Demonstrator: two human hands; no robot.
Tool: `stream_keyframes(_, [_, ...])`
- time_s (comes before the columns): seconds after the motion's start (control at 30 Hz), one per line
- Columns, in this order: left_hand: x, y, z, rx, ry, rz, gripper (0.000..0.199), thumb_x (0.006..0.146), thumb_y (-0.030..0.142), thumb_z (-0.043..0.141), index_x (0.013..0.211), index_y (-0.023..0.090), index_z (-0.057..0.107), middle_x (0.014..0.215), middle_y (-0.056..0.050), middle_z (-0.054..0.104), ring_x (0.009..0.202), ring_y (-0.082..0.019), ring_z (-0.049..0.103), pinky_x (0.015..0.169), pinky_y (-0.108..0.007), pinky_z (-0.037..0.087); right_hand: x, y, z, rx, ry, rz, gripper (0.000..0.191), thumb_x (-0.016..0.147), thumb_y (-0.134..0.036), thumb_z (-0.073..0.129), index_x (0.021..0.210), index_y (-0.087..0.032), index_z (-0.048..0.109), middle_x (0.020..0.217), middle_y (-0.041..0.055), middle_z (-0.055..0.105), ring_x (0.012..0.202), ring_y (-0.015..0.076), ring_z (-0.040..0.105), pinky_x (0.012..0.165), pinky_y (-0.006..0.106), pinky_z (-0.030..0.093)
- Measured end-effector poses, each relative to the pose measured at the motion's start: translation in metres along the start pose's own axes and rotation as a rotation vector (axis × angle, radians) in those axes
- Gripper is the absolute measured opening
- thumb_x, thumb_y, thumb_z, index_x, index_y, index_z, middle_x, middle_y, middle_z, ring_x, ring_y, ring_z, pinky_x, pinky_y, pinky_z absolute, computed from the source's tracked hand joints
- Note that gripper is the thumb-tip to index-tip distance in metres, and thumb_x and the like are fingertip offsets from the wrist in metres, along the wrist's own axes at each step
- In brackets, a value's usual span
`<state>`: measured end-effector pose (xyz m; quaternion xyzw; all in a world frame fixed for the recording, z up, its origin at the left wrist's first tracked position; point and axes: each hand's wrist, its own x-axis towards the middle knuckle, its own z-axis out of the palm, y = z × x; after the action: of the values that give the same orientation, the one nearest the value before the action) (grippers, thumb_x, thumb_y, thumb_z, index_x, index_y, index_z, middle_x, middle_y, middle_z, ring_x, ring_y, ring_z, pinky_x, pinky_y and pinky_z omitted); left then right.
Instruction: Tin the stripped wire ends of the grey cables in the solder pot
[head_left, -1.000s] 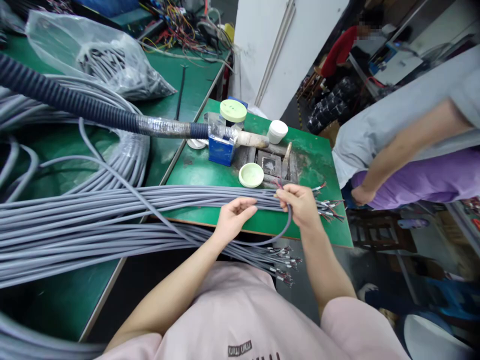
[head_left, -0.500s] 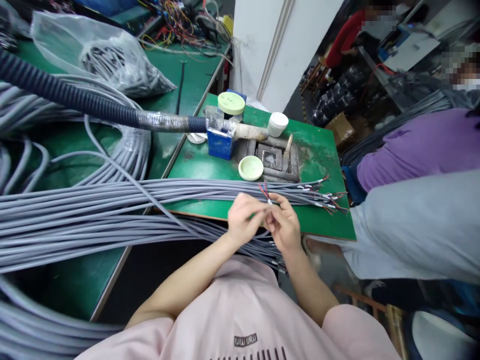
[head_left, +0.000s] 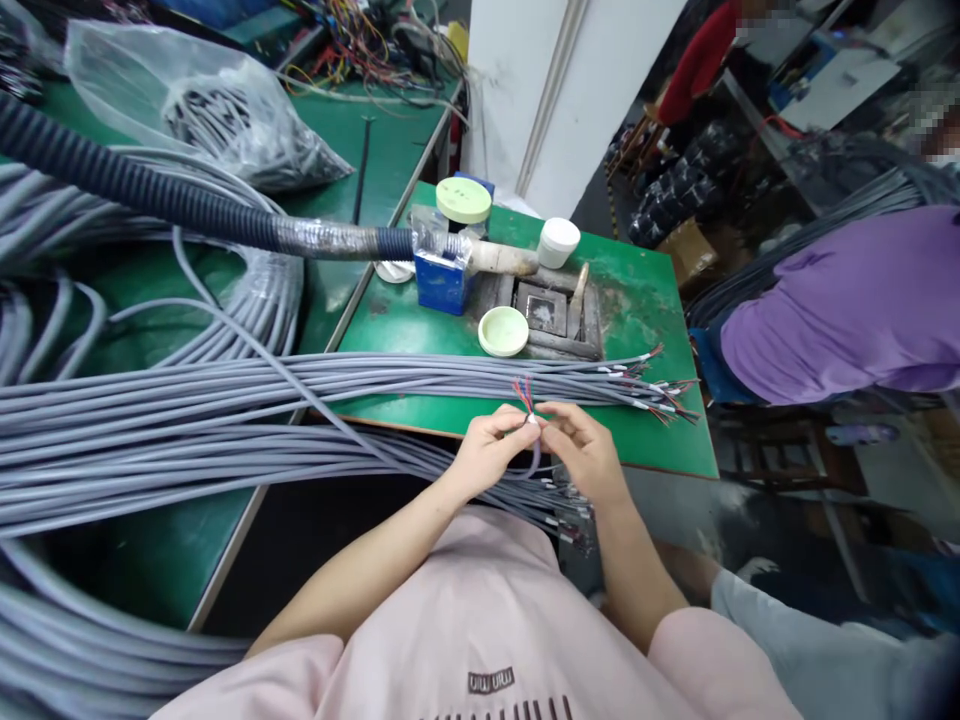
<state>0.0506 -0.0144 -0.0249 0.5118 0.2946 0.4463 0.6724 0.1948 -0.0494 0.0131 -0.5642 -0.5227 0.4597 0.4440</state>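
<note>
Between my two hands is the end of a grey cable [head_left: 535, 458], its red, blue and dark wires fanned out upward above a white band. My left hand [head_left: 491, 447] pinches it from the left, thumb and forefinger at the band. From the right, my right hand [head_left: 585, 447] closes thumb and fingertips on the same spot, with its other fingers curled. Just beyond the hands, a bundle of grey cables [head_left: 420, 377] lies across the green table, its stripped ends at the right. A lower bundle [head_left: 360, 455] passes beneath my hands, its ends hanging past the table edge.
A solder pot [head_left: 546, 312] sits in the table with a brush-like tool [head_left: 579, 290] on it. Around it are a pale green lid [head_left: 503, 331], a white tub [head_left: 558, 243] and a blue box [head_left: 441, 285] under a black hose [head_left: 225, 222]. A person in purple [head_left: 847, 300] is at right.
My hands have turned the cable end more upright, and my right hand has shifted slightly right. The person in light grey-blue clothing at right has moved down and back in view.
</note>
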Motion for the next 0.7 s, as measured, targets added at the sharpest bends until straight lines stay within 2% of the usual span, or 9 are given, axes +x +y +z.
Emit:
stream_keyframes(0.03, [0.0,0.001,0.0,0.048,0.026,0.025,0.03,0.082,0.044,0.064,0.075,0.017,0.072,0.07,-0.003,0.063,0.069,-0.014,0.057,0.069,-0.029,0.047,0.002,-0.004,-0.006,-0.15,0.036,-0.071,0.013,0.084,-0.035,0.061,0.094,-0.028,0.067,0.082,0.0013,0.067,0.075,0.0176,0.062,0.071,0.033,0.05])
stream_keyframes(0.1, [-0.001,0.001,0.001,0.117,0.03,0.064,0.028,0.079,0.045,0.067,0.072,0.018,0.073,0.071,-0.004,0.064,0.071,-0.015,0.055,0.07,-0.029,0.045,0.006,-0.015,-0.014,-0.383,0.086,-0.21,0.012,0.085,-0.032,0.059,0.081,-0.026,0.068,0.081,0.0022,0.067,0.079,0.0182,0.06,0.075,0.033,0.047])
stream_keyframes(0.2, [-0.003,-0.001,0.005,0.191,-0.008,0.122,0.029,0.08,0.045,0.066,0.068,0.019,0.072,0.062,-0.003,0.06,0.068,-0.015,0.05,0.066,-0.029,0.042,0.013,-0.03,-0.015,-0.587,0.045,-0.31,0.017,0.082,-0.033,0.064,0.067,-0.024,0.063,0.068,0.0017,0.062,0.07,0.0172,0.055,0.069,0.032,0.043])
stream_keyframes(0.3, [-0.006,0.0,0.007,0.252,-0.056,0.17,0.028,0.083,0.042,0.064,0.071,0.019,0.073,0.064,-0.003,0.061,0.071,-0.015,0.05,0.068,-0.029,0.042,0.019,-0.039,-0.01,-0.681,0.016,-0.373,0.029,0.083,-0.032,0.061,0.056,-0.021,0.057,0.058,0.0008,0.056,0.061,0.0149,0.05,0.064,0.031,0.039])
stream_keyframes(0.4, [-0.007,0.006,0.006,0.286,-0.083,0.195,0.026,0.084,0.039,0.063,0.074,0.018,0.073,0.063,-0.003,0.061,0.069,-0.014,0.049,0.068,-0.028,0.041,0.023,-0.038,-0.006,-0.568,0.0,-0.378,0.036,0.089,-0.029,0.052,0.055,-0.019,0.059,0.056,0.0003,0.055,0.056,0.0123,0.05,0.058,0.028,0.038])
stream_keyframes(0.5, [-0.006,0.012,0.005,0.277,-0.051,0.212,0.027,0.085,0.039,0.062,0.072,0.017,0.073,0.061,-0.002,0.061,0.067,-0.014,0.049,0.068,-0.029,0.041,0.031,-0.03,-0.008,-0.368,0.063,-0.326,0.033,0.087,-0.028,0.054,0.057,-0.019,0.064,0.053,-0.0015,0.054,0.051,0.0107,0.049,0.054,0.027,0.037])
stream_keyframes(0.57, [-0.005,0.014,0.005,0.259,-0.016,0.217,0.027,0.085,0.038,0.062,0.071,0.017,0.072,0.063,-0.003,0.063,0.067,-0.014,0.051,0.068,-0.03,0.041,0.037,-0.023,-0.015,-0.251,0.197,-0.294,0.031,0.085,-0.029,0.056,0.057,-0.019,0.066,0.05,-0.0027,0.051,0.049,0.0103,0.046,0.051,0.026,0.035])
stream_keyframes(0.67, [-0.006,0.011,0.004,0.217,0.012,0.193,0.026,0.083,0.038,0.064,0.07,0.017,0.072,0.066,-0.004,0.067,0.069,-0.015,0.053,0.069,-0.03,0.043,0.042,-0.016,-0.03,-0.094,0.467,-0.292,0.03,0.084,-0.027,0.055,0.057,-0.019,0.065,0.046,-0.0041,0.044,0.045,0.0096,0.04,0.048,0.026,0.031])
stream_keyframes(0.7, [-0.006,0.009,0.003,0.199,0.022,0.179,0.026,0.083,0.039,0.065,0.07,0.017,0.072,0.067,-0.005,0.067,0.069,-0.015,0.053,0.069,-0.03,0.044,0.041,-0.017,-0.034,-0.087,0.492,-0.3,0.03,0.084,-0.027,0.055,0.057,-0.019,0.065,0.046,-0.0042,0.044,0.045,0.0095,0.04,0.047,0.026,0.031])
